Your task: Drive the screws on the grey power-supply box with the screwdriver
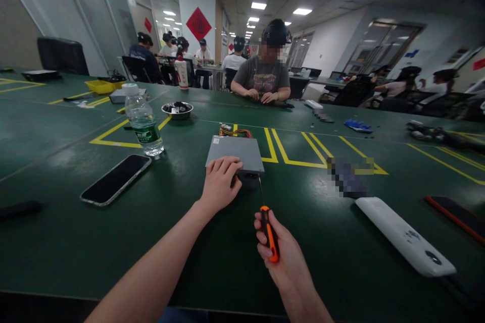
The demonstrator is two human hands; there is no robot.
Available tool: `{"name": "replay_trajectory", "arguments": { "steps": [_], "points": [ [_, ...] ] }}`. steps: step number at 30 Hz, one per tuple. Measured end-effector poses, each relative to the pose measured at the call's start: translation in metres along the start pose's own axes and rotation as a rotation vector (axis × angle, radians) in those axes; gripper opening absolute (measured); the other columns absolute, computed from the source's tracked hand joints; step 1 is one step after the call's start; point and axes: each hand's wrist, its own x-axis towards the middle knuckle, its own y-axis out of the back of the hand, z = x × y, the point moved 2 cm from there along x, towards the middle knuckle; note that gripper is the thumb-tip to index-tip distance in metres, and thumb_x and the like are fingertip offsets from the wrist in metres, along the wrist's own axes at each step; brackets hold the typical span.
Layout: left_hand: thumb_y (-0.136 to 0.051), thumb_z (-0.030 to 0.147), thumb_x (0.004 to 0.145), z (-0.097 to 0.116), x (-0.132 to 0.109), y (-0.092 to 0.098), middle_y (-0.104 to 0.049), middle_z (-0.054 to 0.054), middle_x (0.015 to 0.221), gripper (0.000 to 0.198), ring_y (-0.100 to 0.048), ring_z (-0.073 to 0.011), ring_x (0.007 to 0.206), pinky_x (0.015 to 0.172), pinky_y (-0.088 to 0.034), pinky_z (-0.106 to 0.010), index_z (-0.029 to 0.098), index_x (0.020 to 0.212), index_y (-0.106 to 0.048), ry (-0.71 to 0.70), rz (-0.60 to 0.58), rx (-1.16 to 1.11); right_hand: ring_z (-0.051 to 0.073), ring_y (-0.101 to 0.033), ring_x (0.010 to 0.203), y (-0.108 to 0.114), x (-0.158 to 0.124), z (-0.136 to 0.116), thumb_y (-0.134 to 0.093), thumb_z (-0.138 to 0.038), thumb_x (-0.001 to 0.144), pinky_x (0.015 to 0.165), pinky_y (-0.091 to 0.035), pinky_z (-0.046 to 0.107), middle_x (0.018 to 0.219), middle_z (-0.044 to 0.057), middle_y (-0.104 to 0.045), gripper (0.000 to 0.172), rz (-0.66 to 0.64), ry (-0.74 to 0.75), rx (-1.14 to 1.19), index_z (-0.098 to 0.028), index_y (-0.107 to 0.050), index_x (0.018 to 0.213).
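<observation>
A grey metal box [248, 149] with a white label lies on the green table, a bundle of coloured wires [238, 132] at its far side. My left hand [222, 181] rests on the box's near left part, its fingers bent over the top and near edge. My right hand [278, 245] is closed round the orange and black handle of a screwdriver [270, 234]. The screwdriver's thin shaft points away from me, and its tip is at the near right corner of the box. Whether the tip sits in a screw is too small to tell.
On the left are a phone [115, 180], a water bottle [143, 121] and a metal bowl [177, 110]. A white elongated device [403, 234] and an orange-edged phone [458, 217] lie right. A person [261, 75] sits across the green table [212, 282].
</observation>
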Motion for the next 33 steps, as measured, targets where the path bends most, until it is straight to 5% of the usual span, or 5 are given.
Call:
{"name": "replay_trajectory", "arguments": {
  "steps": [8,14,22,28,33],
  "points": [
    [-0.051,0.014,0.077,-0.0007,0.0,0.0003,-0.058,-0.002,0.122,0.029,-0.047,-0.0216,0.116,0.095,-0.032,-0.041,0.025,0.104,-0.055,-0.017,-0.013,-0.011,0.003,-0.041,0.043,-0.001,0.0011,0.0005,-0.081,-0.025,0.057,0.028,-0.025,0.009,0.062,-0.001,-0.054,0.027,0.012,0.097,0.013,-0.012,-0.06,0.068],
    [-0.051,0.014,0.077,-0.0002,0.0,-0.0012,-0.059,-0.002,0.121,0.029,-0.047,-0.0227,0.115,0.095,-0.031,-0.042,0.025,0.103,-0.055,-0.004,-0.007,-0.022,0.001,-0.038,0.04,0.0019,0.003,0.001,-0.071,-0.028,0.072,0.029,-0.025,0.008,0.067,0.002,-0.057,0.02,-0.004,-0.032,0.115,-0.01,-0.063,0.077],
    [-0.053,0.019,0.078,-0.0003,0.0001,-0.0006,-0.058,-0.001,0.122,0.025,-0.048,-0.0219,0.115,0.094,-0.032,-0.041,0.025,0.103,-0.054,-0.015,-0.001,-0.003,0.002,-0.041,0.041,-0.0003,0.001,0.0003,-0.076,-0.019,0.065,0.027,-0.025,0.008,0.063,0.001,-0.057,0.017,0.013,0.062,0.101,-0.01,-0.062,0.071],
    [-0.054,0.023,0.08,-0.0003,0.0,-0.0015,-0.058,-0.002,0.122,0.024,-0.048,-0.0229,0.114,0.095,-0.031,-0.042,0.025,0.104,-0.055,-0.016,0.003,0.006,0.002,-0.041,0.042,-0.0033,-0.0009,0.0031,-0.057,-0.025,0.085,0.029,-0.028,0.008,0.067,0.004,-0.058,0.018,0.004,-0.056,0.158,-0.009,-0.063,0.078],
    [-0.054,0.025,0.081,-0.0011,0.0004,-0.003,-0.059,-0.002,0.121,0.022,-0.048,-0.0224,0.114,0.094,-0.032,-0.041,0.025,0.103,-0.054,-0.017,0.013,0.013,0.004,-0.043,0.043,-0.0044,-0.0007,0.0037,-0.066,-0.022,0.077,0.028,-0.027,0.009,0.065,0.003,-0.058,0.013,0.027,0.009,0.116,-0.009,-0.062,0.078]
  ]
}}
